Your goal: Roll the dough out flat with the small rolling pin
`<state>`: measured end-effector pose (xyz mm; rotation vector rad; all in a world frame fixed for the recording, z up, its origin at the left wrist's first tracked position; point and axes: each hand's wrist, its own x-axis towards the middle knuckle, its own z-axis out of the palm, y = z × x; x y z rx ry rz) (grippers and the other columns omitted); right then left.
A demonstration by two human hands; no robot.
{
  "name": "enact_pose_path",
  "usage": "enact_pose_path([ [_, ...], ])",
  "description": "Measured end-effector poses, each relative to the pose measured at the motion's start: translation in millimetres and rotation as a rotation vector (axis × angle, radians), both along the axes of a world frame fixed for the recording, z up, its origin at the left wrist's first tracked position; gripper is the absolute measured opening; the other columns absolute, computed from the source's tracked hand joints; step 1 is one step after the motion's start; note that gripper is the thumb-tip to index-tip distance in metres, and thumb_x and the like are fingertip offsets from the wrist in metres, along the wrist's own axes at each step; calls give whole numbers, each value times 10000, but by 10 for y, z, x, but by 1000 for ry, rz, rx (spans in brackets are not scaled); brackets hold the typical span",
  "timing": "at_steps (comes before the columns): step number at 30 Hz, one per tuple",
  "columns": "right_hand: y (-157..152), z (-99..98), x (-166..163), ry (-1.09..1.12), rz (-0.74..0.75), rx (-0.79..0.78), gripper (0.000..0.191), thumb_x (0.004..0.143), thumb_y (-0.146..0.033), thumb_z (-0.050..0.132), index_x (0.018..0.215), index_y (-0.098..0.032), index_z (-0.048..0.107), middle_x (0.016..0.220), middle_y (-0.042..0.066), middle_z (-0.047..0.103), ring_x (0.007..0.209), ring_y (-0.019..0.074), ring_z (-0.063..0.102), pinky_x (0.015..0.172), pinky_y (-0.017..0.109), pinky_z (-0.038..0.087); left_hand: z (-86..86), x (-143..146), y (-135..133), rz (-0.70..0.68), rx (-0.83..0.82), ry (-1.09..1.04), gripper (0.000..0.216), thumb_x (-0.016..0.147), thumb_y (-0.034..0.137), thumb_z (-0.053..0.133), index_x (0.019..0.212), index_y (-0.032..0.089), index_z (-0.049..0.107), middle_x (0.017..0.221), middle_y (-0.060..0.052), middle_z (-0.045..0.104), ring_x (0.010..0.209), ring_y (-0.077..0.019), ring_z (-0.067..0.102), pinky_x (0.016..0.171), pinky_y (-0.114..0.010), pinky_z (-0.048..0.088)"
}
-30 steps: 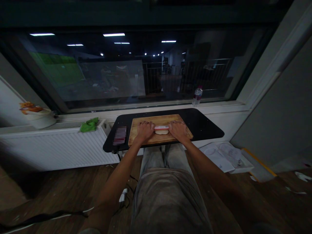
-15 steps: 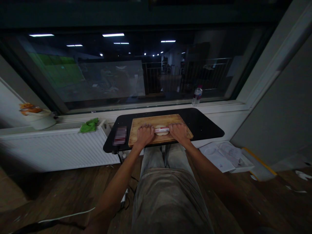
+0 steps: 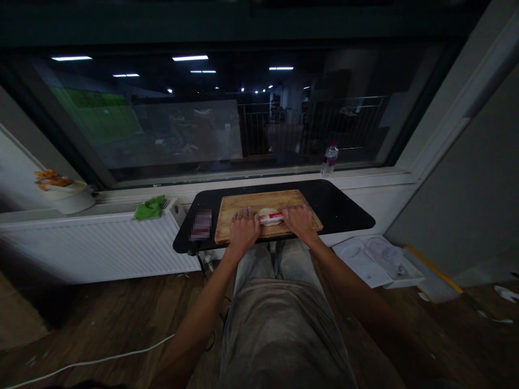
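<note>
presumably light and stiff, the roller is best held at its ends, where left grip and right grip clamp it, seemingly soft dough between.

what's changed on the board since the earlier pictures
The red-and-white roller has moved toward the person across the dough, its left end now nearer the person than its right. The left hand and right hand came back with it. Nothing was let go; the cutting board and bottle stayed put.
</note>
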<state>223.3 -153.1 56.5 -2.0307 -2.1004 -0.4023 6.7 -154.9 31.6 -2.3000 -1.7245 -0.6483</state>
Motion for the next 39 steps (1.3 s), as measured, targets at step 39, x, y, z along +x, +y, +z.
enact_pose_path([
  [39, -386, -140, -200, 128, -100, 143, 555, 1222, -363, 291, 1346, -117, 772, 1235, 228, 838, 1151, 309, 768, 1021, 387, 507, 124, -24, 305, -66, -61, 30, 502, 1195, 332, 312, 1386, 191, 754, 1513, -145, 758, 1615, -343, 516, 1379, -563, 312],
])
